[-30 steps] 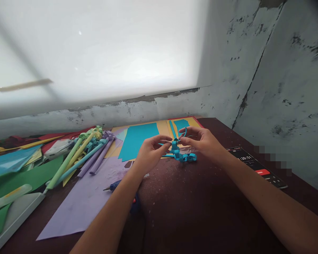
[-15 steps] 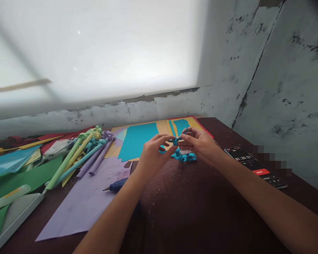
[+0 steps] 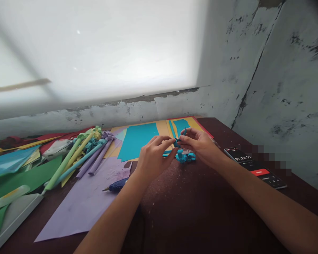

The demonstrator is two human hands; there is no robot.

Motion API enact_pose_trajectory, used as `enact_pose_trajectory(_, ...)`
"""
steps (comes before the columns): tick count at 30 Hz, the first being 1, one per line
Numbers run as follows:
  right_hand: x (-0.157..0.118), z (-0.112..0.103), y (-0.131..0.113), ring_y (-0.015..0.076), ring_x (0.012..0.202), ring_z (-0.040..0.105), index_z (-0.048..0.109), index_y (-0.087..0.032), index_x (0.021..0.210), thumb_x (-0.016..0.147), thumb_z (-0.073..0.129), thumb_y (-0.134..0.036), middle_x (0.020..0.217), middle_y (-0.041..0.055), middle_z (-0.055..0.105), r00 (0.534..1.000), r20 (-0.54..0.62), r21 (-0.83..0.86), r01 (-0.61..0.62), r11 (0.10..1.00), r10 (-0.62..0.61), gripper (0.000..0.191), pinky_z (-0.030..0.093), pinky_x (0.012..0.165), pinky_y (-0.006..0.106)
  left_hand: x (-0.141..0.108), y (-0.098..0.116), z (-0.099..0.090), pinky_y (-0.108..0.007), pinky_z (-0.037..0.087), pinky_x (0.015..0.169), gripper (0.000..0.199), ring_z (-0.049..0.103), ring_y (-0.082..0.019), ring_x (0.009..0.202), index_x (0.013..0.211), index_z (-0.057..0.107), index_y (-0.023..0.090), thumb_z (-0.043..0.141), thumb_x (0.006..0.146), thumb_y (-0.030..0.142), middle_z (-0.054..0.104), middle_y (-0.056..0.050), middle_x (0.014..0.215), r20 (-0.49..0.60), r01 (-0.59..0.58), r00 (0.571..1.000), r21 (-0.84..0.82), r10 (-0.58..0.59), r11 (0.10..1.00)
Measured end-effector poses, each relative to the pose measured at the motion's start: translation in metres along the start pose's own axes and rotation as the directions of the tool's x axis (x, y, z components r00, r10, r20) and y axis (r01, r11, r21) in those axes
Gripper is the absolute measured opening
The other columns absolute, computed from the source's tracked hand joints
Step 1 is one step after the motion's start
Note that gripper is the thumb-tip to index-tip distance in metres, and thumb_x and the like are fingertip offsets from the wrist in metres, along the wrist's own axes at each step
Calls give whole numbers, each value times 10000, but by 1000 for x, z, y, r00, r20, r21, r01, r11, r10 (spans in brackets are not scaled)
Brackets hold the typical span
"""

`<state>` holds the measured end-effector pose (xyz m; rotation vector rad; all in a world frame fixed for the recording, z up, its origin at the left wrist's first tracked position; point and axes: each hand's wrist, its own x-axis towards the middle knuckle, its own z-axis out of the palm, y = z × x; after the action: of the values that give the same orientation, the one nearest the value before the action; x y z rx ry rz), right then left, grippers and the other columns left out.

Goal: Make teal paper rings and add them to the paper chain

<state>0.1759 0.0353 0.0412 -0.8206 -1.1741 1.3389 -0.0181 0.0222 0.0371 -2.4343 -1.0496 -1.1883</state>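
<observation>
Between my fingertips is a small curled blue paper strip (image 3: 177,144), raised a little above the table. My left hand (image 3: 155,151) pinches it from the left with thumb and forefinger. My right hand (image 3: 197,143) grips it from the right, and one thin end (image 3: 185,130) sticks up past the fingers. Part of the strip is hidden by my fingers. Just below lies a chain of blue paper loops (image 3: 187,156) on the dark table. Behind my hands are blue paper sheets (image 3: 139,139) and a rolled blue paper stick (image 3: 172,129).
A lavender sheet (image 3: 76,204) carries a dark blue glue gun (image 3: 116,185), partly behind my left forearm. Left of it lie rolled paper stems with curled tops (image 3: 71,155) and green sheets (image 3: 39,174). A phone (image 3: 254,167) showing a timer lies right of my right forearm.
My left fingers have shifted slightly right and closed in on the blue strip, which is now more covered. My right hand stays almost in place.
</observation>
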Motion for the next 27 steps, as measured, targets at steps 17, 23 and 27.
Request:
enact_pose_trajectory(17, -3, 2, 2, 182, 780, 745, 619, -220, 942, 800, 806, -414, 963, 13, 655, 984, 30, -199, 181, 963, -178, 305, 633, 757, 338, 0, -2, 4, -323, 582, 802, 118, 735, -198, 909, 1016, 777, 229, 707, 928, 264, 789, -46, 1028, -72, 13, 997, -133, -22, 991)
enact_pose_trajectory(23, -6, 4, 0, 193, 775, 744, 607, -222, 940, 812, 782, -392, 951, 15, 646, 976, 40, -257, 216, 942, -213, 275, 635, 753, 352, 1, -1, 4, -294, 572, 757, 79, 739, -182, 876, 962, 786, 235, 742, 897, 240, 778, -34, 988, -70, 62, 994, -212, -79, 975)
enact_pose_trajectory(27, -5, 3, 1, 198, 788, 744, 618, -220, 939, 824, 767, -372, 941, 16, 651, 976, 39, -250, 218, 943, -215, 242, 635, 759, 359, 2, 1, 3, -284, 571, 740, 100, 735, -171, 837, 966, 780, 240, 756, 874, 211, 782, -22, 968, -10, 148, 987, -294, -158, 944)
